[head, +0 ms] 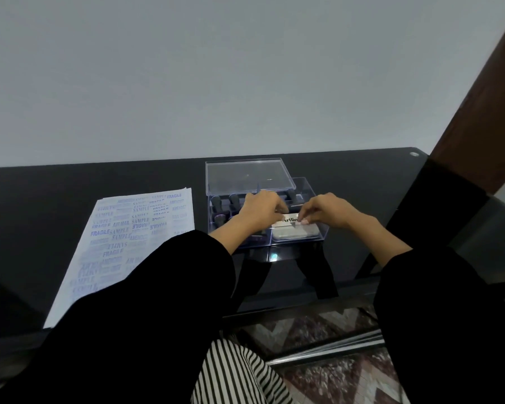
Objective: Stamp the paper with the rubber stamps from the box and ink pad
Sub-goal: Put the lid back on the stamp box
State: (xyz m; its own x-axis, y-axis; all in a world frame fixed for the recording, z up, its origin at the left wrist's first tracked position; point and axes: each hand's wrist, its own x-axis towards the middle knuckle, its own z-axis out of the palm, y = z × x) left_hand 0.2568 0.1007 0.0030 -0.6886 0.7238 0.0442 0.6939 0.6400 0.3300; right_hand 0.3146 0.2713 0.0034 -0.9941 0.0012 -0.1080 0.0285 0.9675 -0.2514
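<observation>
The left hand's fingers (280, 212) are curled onto the 9 o'clock end of a flat white-grey ink pad with a black-lettered label (287, 221). The right hand's fingers (303, 219) pinch its 3 o'clock end. Whether the labelled top is a lid lifted off the grey base below it is hard to make out.

The ink pad sits in the near right compartment of a clear acrylic box (318, 193), its long axis running 9 to 3 o'clock and its label facing up. The last letters are covered by the right fingers. The left hand (260, 209) crosses over the box's middle and hides the compartments beneath it. The right hand (330, 209) comes in over the right wall.

At 9 o'clock inside the box stand dark-handled rubber stamps (216, 202), with one more at 12 o'clock (291, 195); their faces cannot be seen. A clear flat lid (248, 176) lies over the box's far side.

Just beside the box at 9 o'clock lies a white sheet of paper covered in blue stamped words (123, 243). Its long axis is tilted toward 1 o'clock, and its near right corner is hidden under the black left sleeve (158, 301). Bare glossy black desk (56, 193) lies open at 9 and 3 o'clock. Its far edge meets a pale wall close behind the lid.
</observation>
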